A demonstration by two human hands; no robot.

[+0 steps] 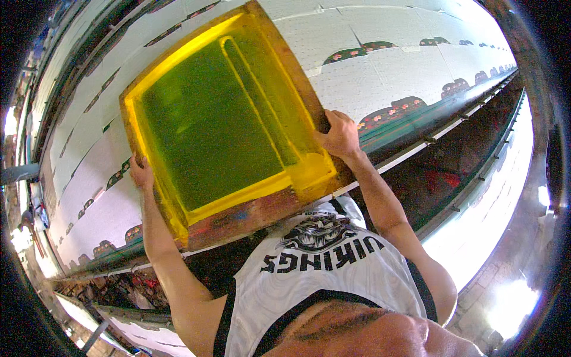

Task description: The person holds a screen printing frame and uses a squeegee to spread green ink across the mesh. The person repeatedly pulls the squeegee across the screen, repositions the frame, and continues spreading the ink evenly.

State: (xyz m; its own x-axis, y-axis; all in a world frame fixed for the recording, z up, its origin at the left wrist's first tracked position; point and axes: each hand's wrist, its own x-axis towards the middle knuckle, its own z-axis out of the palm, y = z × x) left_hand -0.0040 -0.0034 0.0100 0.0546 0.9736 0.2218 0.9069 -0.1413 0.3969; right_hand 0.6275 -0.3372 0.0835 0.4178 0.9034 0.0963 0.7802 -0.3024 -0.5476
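A square screen-printing frame (208, 131) with wooden sides is smeared bright yellow around a dark green mesh, with a long narrow yellow outline near its right side. It is tilted over the near edge of a long table, in front of my body. My left hand (141, 172) grips the frame's left side, fingers curled round it. My right hand (338, 134) is closed on the right side near the lower corner. Behind the frame, white sheeting (410, 71) on the table carries rows of dark car-like printed shapes with small pink flecks.
A metal rail (434, 138) runs along the table's near edge, with a dark gap beyond it and another long, brightly lit white surface (488, 196) at the right. More white tables show at the lower left. A grey bar (18, 174) sticks in from the left rim.
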